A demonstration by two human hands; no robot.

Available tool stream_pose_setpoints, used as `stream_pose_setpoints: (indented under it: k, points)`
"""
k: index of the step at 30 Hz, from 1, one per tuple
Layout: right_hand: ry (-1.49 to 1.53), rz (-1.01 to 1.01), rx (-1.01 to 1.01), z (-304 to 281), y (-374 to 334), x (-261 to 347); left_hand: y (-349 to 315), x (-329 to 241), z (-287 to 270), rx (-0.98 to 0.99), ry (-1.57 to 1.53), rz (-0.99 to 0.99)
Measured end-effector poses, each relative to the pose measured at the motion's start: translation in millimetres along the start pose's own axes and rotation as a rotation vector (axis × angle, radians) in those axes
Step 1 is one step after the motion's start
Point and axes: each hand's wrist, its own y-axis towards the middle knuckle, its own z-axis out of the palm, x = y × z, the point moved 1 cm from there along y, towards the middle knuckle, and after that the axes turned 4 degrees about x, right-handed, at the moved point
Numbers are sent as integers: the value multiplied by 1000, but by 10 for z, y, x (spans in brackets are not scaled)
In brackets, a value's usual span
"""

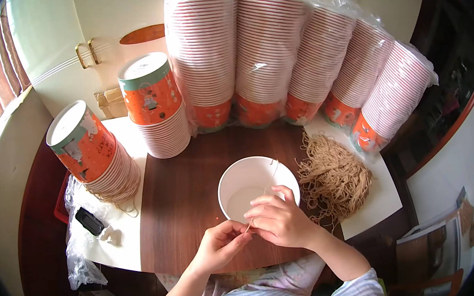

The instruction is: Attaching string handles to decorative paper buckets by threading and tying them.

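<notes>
A white paper bucket [230, 186] stands mouth up on the brown board, just beyond my hands. A thin tan cord [249, 225] runs from its far right rim, across the opening, to my fingertips. My left hand [223, 245] pinches the cord between thumb and forefinger at the bucket's near side. Close against it, my right hand [282, 221] has its thumb and forefinger at the same spot on the cord, its other fingers bent over the bucket's near rim. To the right of the bucket lies a loose heap of tan cords [335, 178].
Tall plastic-wrapped stacks of orange paper buckets [253, 54] line the back. Two shorter stacks, an upside-down nearer one [92, 146] and a farther one [154, 102], stand left. A black plastic object [89, 221] and clear plastic wrap [82, 271] lie at the table's left edge.
</notes>
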Motion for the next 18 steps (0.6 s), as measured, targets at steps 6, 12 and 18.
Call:
stream_pose_setpoints:
  k: [6, 12, 18]
  points:
    - [-92, 91, -93, -33, -25, 161, -18, 23, -46, -56, -44, 114]
    - [-354, 23, -74, 167, -200, 464, -9, 107, -164, -129, -96, 69]
    - [-69, 51, -62, -44, 71, 302, -5, -155, -126, -113, 613, 116]
